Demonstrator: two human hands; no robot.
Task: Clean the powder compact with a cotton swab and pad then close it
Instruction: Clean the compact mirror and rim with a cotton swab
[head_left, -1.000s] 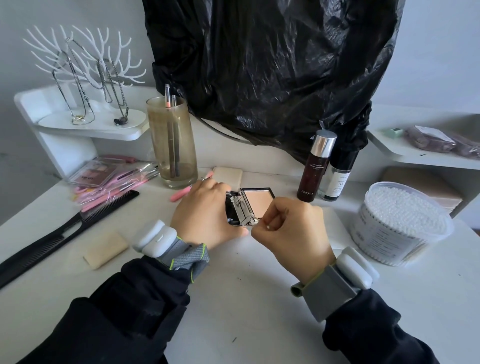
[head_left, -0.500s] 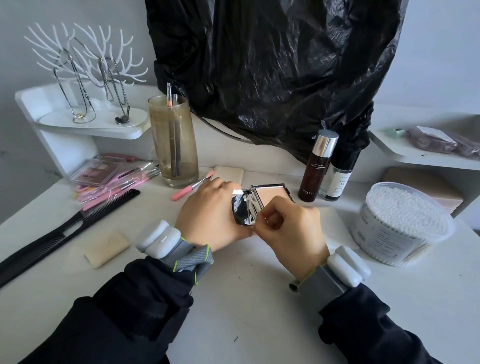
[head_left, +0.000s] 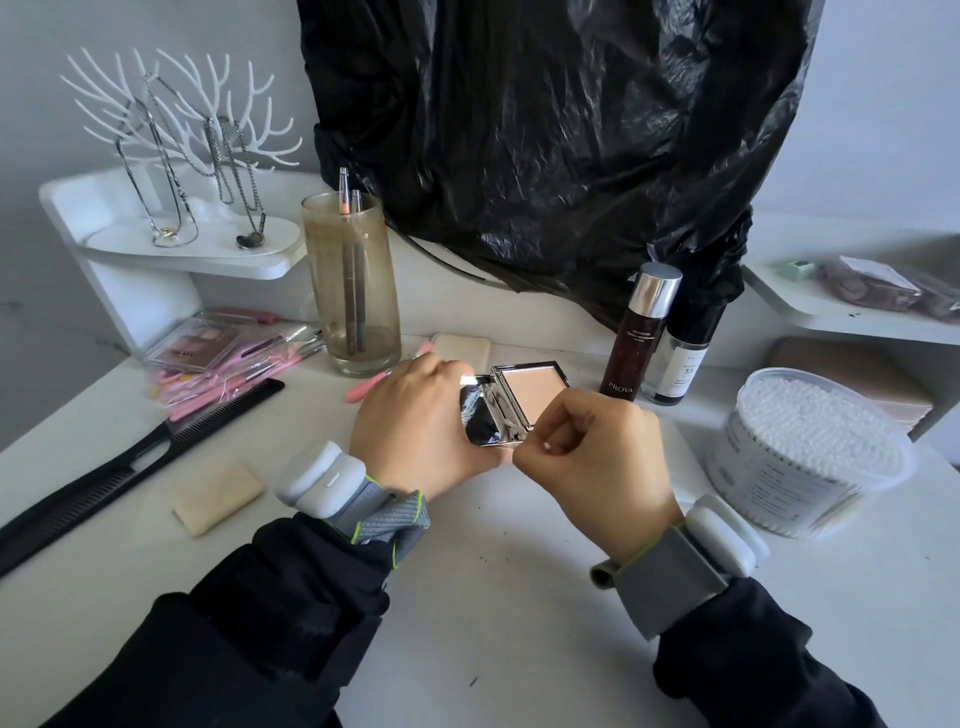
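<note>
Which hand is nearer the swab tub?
Right. The right hand is beside the swab tub, just to its left; the left hand is farther left, past the compact.

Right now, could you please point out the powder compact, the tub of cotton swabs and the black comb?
powder compact (head_left: 532, 396): head view, on the beige powder pan.
tub of cotton swabs (head_left: 815, 423): head view, on the swab tips.
black comb (head_left: 156, 449): head view, mid-spine.
</note>
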